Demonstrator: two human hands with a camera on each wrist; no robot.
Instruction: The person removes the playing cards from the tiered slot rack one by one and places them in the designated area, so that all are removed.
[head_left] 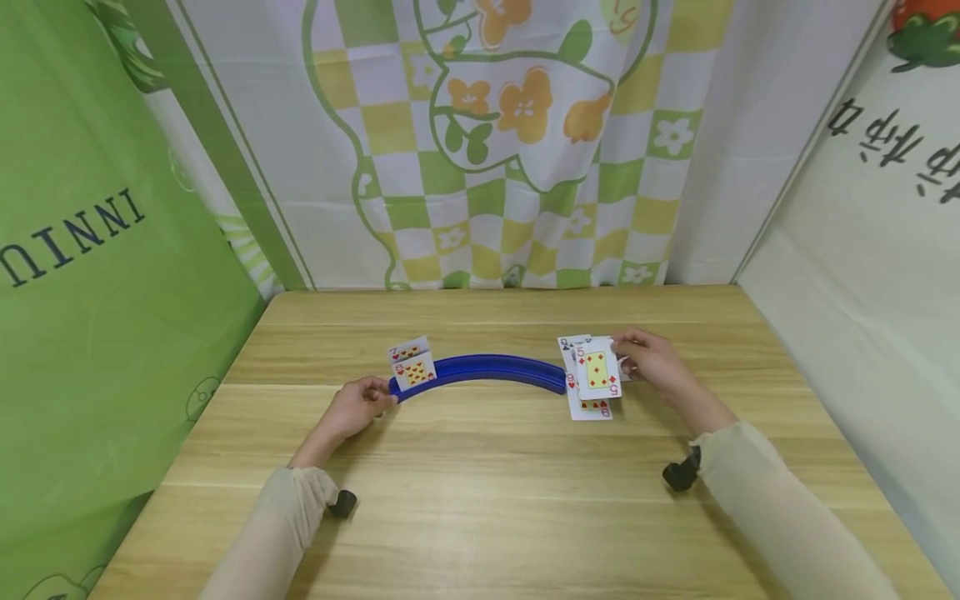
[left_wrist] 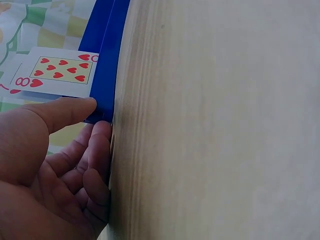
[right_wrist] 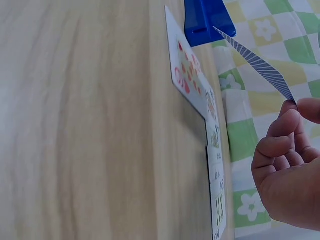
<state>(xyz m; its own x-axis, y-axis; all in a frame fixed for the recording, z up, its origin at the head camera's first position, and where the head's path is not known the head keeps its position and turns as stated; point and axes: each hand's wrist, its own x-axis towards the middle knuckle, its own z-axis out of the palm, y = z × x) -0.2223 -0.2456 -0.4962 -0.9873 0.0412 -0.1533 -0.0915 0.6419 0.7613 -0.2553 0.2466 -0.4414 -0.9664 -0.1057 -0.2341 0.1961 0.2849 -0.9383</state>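
Nearest cam, at near edge of view: left sleeve (head_left: 258, 533) and right sleeve (head_left: 787, 508), both pale, w/ small black device (head_left: 343, 503) at left wrist and similar black unit (head_left: 681, 472) at right. Under both, light wood tbl (head_left: 495, 500).

Left hand (head_left: 356, 410): clamped on left end of rack (head_left: 487, 367), thumb and fingertips meeting its sides. Rack: blue, curved, grooved lengthwise, lying on far half of tbl, bowed toward far side.

Set in rack near left end: 8 of hearts (head_left: 415, 372), face to head cam, w/ 7 of hearts (head_left: 406, 350) just behind, partly hidden, top showing on far side.

Right hand (head_left: 660, 364): thumb & fingers pinched together on far right corner of 5 of diamonds (head_left: 597, 369), held up off tbl, tilted, striped back to right wrist cam. Located just right of rack's right end, above loose cards (right_wrist: 218, 200).

Loose cards: on tbl, overlapping, face up, incl. hearts card (head_left: 589, 412) on near side, no. hard to read, and black-suit card (head_left: 573, 342) on far side. Exact count: cannot tell.

Beyond tbl, far side: checked curtain (head_left: 517, 208) w/ flowers. To left, green panel (head_left: 112, 275); to right, white panel (head_left: 862, 275) w/ dark writing.
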